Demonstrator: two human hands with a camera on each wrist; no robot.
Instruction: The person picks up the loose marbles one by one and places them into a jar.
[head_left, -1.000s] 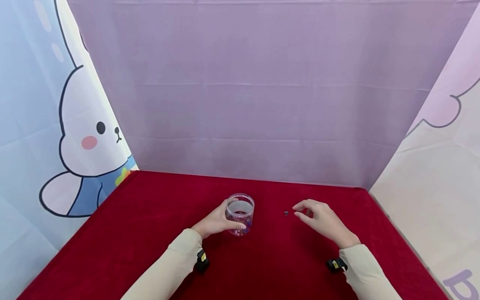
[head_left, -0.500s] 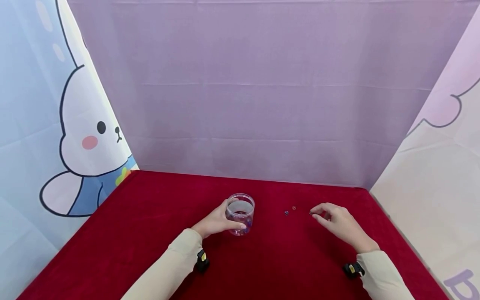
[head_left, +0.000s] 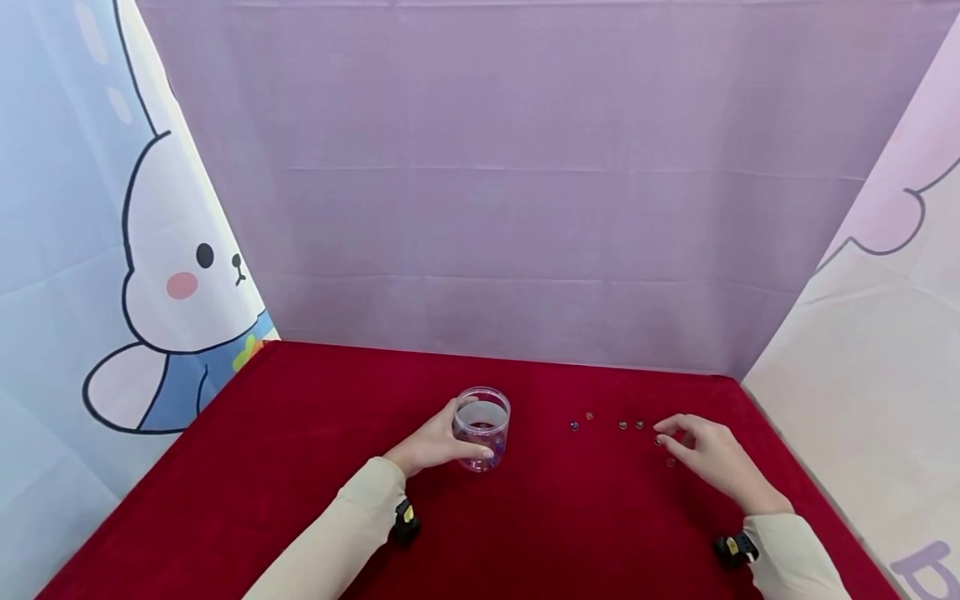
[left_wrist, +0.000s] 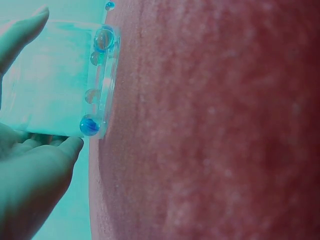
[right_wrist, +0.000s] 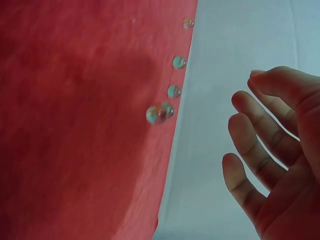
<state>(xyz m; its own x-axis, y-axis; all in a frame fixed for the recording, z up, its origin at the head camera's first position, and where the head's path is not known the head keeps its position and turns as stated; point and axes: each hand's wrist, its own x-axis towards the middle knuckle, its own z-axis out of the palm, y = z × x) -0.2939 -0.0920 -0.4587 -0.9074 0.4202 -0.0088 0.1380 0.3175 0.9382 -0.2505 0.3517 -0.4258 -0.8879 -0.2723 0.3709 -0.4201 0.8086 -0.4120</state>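
My left hand (head_left: 431, 446) grips a clear plastic jar (head_left: 482, 410), thumb on the near side and fingers round the far side. The jar stands upright on the red cloth, with several glass marbles (left_wrist: 90, 125) at its bottom, some with blue swirls. To the right, my right hand (head_left: 712, 458) hovers low with loosely bent fingers and nothing in them. A blue-tinted marble (head_left: 574, 426) and an orange-tinted marble (head_left: 589, 416) lie nearest the jar. Other marbles (right_wrist: 174, 91) trail towards my right fingertips, one right beside the thumb and index finger.
Red cloth (head_left: 315, 467) covers the table. A lilac fabric backdrop (head_left: 525, 208) rises behind its far edge. Printed cloths hang along both sides, the left one showing a white cartoon animal (head_left: 195, 275). Each wrist carries a small black camera (head_left: 735, 550).
My right hand has moved rightward and nearer to me. Several marbles now show on the cloth where only one was visible at first. The left hand and jar have stayed put.
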